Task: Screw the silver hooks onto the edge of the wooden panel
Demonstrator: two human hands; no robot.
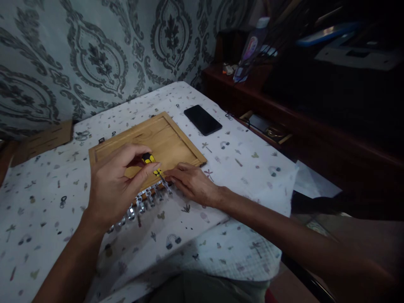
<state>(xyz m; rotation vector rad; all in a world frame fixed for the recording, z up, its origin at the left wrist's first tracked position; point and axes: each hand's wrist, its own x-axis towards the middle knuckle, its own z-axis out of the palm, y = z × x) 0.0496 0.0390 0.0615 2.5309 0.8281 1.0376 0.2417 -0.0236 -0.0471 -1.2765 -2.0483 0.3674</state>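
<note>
My left hand [115, 181] is closed round the handle of a small yellow-and-black screwdriver [152, 163]. The screwdriver slants down, its shaft meeting the right end of a metal hook rail [148, 194]. This rail, with several shiny hooks, runs along the near edge of a framed wooden board [158, 136]. Partly behind my left hand, the board and the rail's left part are hidden. My right hand [196, 183] rests at the board's near right corner, beside the screwdriver shaft. Its fingers are pressed together at the rail's end; what lies under the fingertips is hidden.
Beyond the board lies a black phone [203, 120] on the patterned tablecloth [252, 168]. Cardboard [44, 141] sits at the far left against the wall. On the dark red desk [217, 75] stands a plastic bottle [251, 48], above an open drawer [267, 126].
</note>
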